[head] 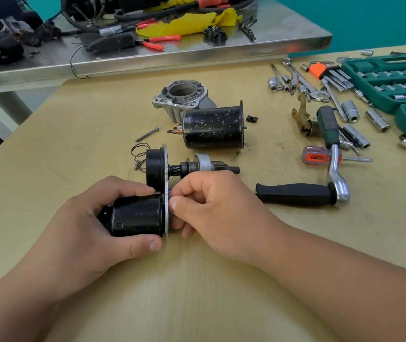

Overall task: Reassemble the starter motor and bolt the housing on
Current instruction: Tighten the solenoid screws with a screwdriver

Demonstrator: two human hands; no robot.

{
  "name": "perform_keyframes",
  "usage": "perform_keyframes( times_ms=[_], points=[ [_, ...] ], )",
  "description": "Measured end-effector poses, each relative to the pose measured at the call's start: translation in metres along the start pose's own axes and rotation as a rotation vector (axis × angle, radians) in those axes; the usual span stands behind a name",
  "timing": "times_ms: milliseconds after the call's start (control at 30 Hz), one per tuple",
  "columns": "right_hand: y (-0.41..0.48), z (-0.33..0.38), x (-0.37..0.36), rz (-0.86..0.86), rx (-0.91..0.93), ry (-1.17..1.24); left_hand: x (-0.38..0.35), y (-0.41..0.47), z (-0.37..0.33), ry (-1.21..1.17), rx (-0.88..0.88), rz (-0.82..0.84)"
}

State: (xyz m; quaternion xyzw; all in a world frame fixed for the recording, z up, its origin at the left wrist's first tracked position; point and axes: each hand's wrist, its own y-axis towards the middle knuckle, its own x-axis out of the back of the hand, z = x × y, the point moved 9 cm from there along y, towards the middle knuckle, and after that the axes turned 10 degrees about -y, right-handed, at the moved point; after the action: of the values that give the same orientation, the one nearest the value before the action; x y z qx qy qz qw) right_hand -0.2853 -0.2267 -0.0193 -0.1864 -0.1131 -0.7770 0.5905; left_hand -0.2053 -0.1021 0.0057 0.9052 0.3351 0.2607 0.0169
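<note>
Pale wooden table (98, 114) with black motor body (213, 128), aluminium housing (182, 95), bolt (147, 134), spring (139, 149), ratchet (300, 193), sockets (350, 111), green case (389, 77)

Bare tabletop (197, 292) lies open nearest me. Ahead, a black motor body (213, 128), silver housing (182, 95) and ratchet handle (295, 195) block my reach; sockets (351, 111) clutter the right.

Steel bench (283, 33), red-handled pliers (155, 45) beside crumpled yellow sheet (184, 25) (black cables (72, 23) behind), hex keys (337, 76) in orange holder.

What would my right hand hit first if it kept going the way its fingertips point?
The metal plate of the assembly, which the right hand seems to touch with its fingertips; just behind it lies the black cylinder that the left hand grips.
</note>
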Motion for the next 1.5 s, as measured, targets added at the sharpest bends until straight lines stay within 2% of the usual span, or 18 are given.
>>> perform_keyframes(
  times_ms=[133,300,733,867,1067,1167,1300,1500],
  points=[
    [0.0,0.0,0.001,-0.005,0.012,0.006,0.002,-0.002,-0.003,0.091,-0.009,-0.055],
    [0.001,-0.001,0.005,-0.001,0.057,-0.023,-0.001,0.001,-0.009,0.148,-0.016,-0.016],
    [0.009,0.002,0.007,0.103,0.109,-0.052,-0.006,0.002,-0.01,0.091,0.047,-0.03],
    [0.014,0.008,0.007,0.156,0.135,-0.14,-0.006,0.003,-0.016,0.161,0.057,-0.071],
    [0.017,0.018,0.006,0.15,0.207,-0.308,-0.01,0.003,-0.022,0.509,0.136,-0.155],
    [0.017,0.025,0.008,0.152,0.235,-0.426,-0.009,0.004,-0.023,0.541,0.135,-0.161],
    [0.017,0.038,0.008,0.172,0.302,-0.588,-0.011,0.007,-0.022,0.561,0.108,-0.08],
    [0.02,0.037,0.01,0.17,0.285,-0.564,-0.017,0.008,-0.026,0.545,0.094,-0.076]
  ],
)
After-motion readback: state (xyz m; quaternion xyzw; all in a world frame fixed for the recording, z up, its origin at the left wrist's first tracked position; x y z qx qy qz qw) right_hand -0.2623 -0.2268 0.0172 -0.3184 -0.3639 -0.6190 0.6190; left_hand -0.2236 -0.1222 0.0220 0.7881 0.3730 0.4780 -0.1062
